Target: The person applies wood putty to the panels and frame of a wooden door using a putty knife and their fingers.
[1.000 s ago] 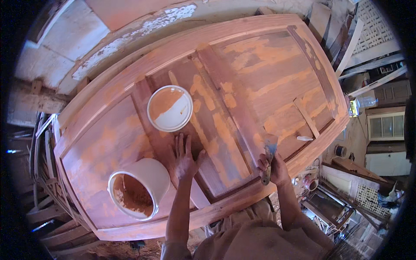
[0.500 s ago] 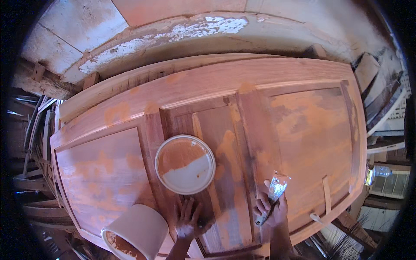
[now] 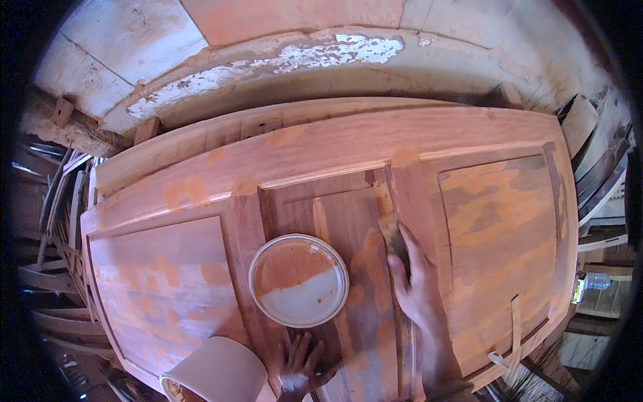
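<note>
A panelled wooden door (image 3: pixel 469 130) with orange-brown filler patches lies flat before me. My right hand (image 3: pixel 416 271) grips a putty knife (image 3: pixel 395 241), its blade against the raised edge between the middle and right panels. Fingers spread, my left hand (image 3: pixel 301 362) rests on the middle panel just below a round white lid (image 3: pixel 305 311). Orange-brown filler covers the upper part of that lid's inside. Left of this hand a white bucket (image 3: pixel 218 368) lies tipped on its side, with filler showing at its mouth.
A tiled wall (image 3: pixel 281 20) with peeling white plaster stands behind the door. Wood scraps (image 3: pixel 57 201) are heaped at the left. A thin wooden strip (image 3: pixel 516 328) lies on the door's lower right, and a clear plastic bottle (image 3: pixel 596 281) is beyond its right edge.
My right hand has moved up and left with the putty knife, bringing the blade down onto the panel edge. The view has shifted slightly; my left hand remains below the lid.
</note>
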Tool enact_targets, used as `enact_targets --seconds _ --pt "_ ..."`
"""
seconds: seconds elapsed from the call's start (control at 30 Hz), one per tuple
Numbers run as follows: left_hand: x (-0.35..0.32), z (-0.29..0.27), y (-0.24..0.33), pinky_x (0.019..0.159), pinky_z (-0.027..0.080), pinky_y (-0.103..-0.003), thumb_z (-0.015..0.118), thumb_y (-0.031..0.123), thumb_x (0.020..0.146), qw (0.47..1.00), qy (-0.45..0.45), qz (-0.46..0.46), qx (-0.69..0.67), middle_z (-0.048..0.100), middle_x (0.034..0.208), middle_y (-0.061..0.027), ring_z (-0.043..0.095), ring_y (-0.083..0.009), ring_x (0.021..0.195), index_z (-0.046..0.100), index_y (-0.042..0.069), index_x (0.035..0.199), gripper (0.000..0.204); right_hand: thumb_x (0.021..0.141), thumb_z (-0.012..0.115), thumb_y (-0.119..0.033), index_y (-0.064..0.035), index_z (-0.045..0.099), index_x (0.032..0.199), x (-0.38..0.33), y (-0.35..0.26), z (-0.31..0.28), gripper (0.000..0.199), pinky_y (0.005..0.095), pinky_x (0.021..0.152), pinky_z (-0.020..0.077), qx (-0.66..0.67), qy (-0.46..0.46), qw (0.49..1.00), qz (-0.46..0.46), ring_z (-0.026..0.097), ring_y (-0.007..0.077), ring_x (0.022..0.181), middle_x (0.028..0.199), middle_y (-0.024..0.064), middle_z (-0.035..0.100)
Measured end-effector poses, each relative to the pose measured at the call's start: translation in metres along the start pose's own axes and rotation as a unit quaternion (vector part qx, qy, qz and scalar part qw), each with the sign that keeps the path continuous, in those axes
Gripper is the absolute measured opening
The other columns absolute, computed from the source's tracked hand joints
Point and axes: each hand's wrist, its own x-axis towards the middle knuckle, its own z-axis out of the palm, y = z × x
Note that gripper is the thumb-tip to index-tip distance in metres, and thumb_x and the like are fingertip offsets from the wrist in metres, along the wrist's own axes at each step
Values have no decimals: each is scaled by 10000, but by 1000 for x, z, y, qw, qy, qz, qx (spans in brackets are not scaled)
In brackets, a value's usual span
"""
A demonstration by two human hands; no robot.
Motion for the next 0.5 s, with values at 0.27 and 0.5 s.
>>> enact_targets --seconds 0.27,0.5 --pt "11 -15 2 1076 321 -604 777 556 673 1000 1 -6 -4 567 1331 -183 560 -335 1222 658 121 1184 682 1006 508 -365 -62 460 1351 52 -16 -9 462 356 523 536 120 -54 962 238 621 215 612 906 105 638" --pt "14 -6 -10 1075 333 -593 791 521 667 998 41 28 -26 595 1304 -173 588 -327 1189 657 122 1194 674 1013 430 -461 -130 463 987 45 38 4 333 212 334 335 619 102 736 254 364 48 453 746 -44 436"
